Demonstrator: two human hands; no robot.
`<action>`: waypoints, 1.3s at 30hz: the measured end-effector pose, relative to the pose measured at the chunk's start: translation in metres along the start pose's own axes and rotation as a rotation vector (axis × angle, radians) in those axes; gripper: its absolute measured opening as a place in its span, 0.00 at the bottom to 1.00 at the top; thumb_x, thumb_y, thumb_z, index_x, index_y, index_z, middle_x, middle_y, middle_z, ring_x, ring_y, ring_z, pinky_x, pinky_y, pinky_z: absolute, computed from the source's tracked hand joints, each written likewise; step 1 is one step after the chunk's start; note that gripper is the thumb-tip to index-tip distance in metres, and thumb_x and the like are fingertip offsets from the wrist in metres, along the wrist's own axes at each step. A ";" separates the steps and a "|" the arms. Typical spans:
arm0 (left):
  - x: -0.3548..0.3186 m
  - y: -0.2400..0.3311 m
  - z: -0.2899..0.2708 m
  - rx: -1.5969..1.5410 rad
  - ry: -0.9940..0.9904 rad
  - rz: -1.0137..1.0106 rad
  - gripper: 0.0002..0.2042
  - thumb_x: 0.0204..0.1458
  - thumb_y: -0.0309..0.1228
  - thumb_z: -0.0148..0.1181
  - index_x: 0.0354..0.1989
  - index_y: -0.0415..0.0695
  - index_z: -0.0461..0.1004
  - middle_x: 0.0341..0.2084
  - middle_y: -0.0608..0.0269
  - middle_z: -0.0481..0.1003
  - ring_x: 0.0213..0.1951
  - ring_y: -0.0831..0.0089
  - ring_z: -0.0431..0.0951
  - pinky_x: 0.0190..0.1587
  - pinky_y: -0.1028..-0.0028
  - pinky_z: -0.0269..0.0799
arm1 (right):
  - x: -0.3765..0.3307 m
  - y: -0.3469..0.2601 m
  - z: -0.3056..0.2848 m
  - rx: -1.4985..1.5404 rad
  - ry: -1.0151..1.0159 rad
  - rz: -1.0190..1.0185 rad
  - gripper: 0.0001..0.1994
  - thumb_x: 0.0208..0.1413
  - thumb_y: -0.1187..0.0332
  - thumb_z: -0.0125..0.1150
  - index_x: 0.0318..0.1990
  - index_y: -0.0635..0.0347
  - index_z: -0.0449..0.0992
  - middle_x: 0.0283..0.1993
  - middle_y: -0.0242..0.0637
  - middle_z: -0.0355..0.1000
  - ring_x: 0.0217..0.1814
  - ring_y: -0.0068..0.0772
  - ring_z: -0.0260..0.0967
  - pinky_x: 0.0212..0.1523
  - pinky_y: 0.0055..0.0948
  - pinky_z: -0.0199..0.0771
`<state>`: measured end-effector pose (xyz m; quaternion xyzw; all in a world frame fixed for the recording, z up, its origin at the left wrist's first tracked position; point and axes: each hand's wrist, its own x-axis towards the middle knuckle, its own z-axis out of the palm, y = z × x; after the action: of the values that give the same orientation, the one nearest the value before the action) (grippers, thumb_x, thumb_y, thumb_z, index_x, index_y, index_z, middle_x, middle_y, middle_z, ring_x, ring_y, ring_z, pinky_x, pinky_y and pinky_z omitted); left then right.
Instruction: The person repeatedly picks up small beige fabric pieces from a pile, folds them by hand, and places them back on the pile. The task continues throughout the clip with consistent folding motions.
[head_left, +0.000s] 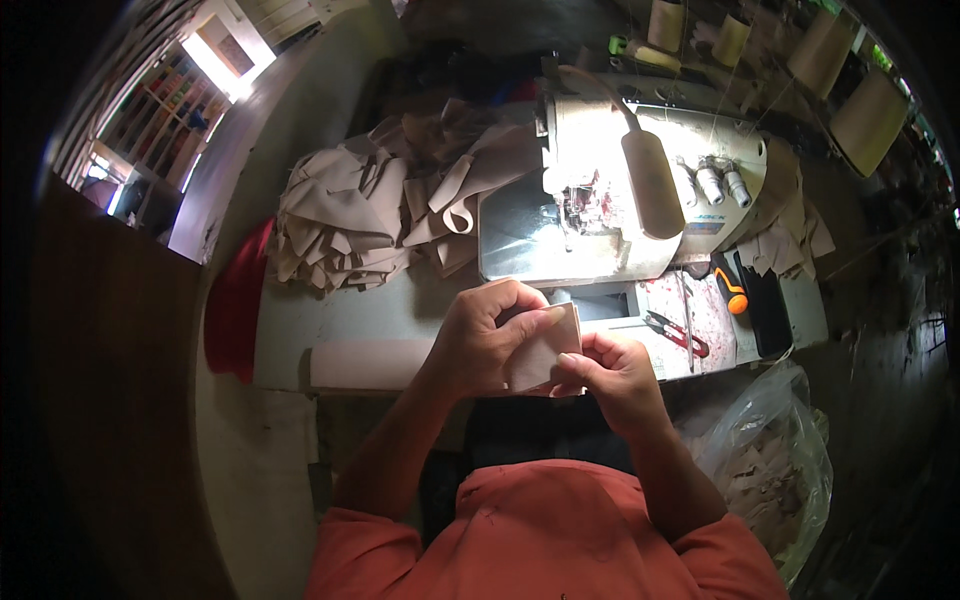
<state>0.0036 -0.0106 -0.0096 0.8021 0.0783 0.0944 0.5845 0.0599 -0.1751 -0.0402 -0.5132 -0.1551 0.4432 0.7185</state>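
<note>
Between my two hands is a small stack of beige fabric pieces (pixel 540 357), raised just in front of the sewing table's near edge. My left hand (pixel 487 335) grips it from the left, thumb laid along the upper edge. At the lower right corner, my right hand (pixel 612 372) pinches the same pieces between thumb and fingers. Beyond them stands a white overlock-type sewing machine (pixel 720 160), its needle area brightly lit by a lamp (pixel 655 185). A flat beige fabric strip (pixel 375 364) lies on the table left of my hands.
Beige cut fabric (pixel 340 205) is heaped at the table's left. Red-handled thread snips (pixel 675 333), an orange-and-black tool (pixel 731 288) and a dark case (pixel 765 305) lie at right. A clear plastic bag (pixel 780 460) of scraps hangs below. Thread cones (pixel 868 120) stand at the far right.
</note>
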 end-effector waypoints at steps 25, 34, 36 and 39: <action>0.076 -0.025 0.002 0.696 0.085 0.452 0.05 0.37 0.20 0.49 0.25 0.38 0.65 0.23 0.55 0.65 0.29 0.59 0.66 0.33 0.67 0.62 | 0.054 0.011 -0.012 -0.039 0.252 -0.287 0.10 0.50 0.77 0.48 0.40 0.71 0.68 0.31 0.39 0.70 0.28 0.24 0.69 0.30 0.18 0.70; 0.070 -0.036 0.000 0.682 0.145 0.509 0.09 0.39 0.18 0.49 0.32 0.34 0.68 0.29 0.48 0.69 0.35 0.58 0.70 0.39 0.65 0.66 | 0.059 0.010 -0.013 -0.120 0.269 -0.302 0.10 0.52 0.78 0.45 0.41 0.71 0.66 0.30 0.43 0.70 0.29 0.28 0.69 0.33 0.23 0.71; 0.082 -0.040 -0.006 0.674 0.084 0.419 0.09 0.39 0.20 0.50 0.32 0.35 0.68 0.30 0.49 0.69 0.34 0.58 0.70 0.37 0.66 0.67 | 0.050 0.014 -0.017 -0.071 0.272 -0.320 0.10 0.52 0.78 0.45 0.42 0.70 0.66 0.30 0.45 0.70 0.29 0.28 0.69 0.33 0.23 0.71; 0.101 -0.065 -0.018 1.004 0.080 0.502 0.09 0.39 0.27 0.52 0.31 0.41 0.69 0.22 0.52 0.70 0.25 0.57 0.71 0.27 0.66 0.68 | 0.034 0.019 -0.027 -0.016 0.309 -0.327 0.10 0.53 0.77 0.45 0.41 0.70 0.66 0.30 0.43 0.70 0.29 0.25 0.68 0.33 0.20 0.70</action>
<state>0.0957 0.0499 -0.0601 0.9717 -0.0575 0.2120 0.0871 0.0879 -0.1632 -0.0763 -0.5486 -0.1275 0.2358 0.7919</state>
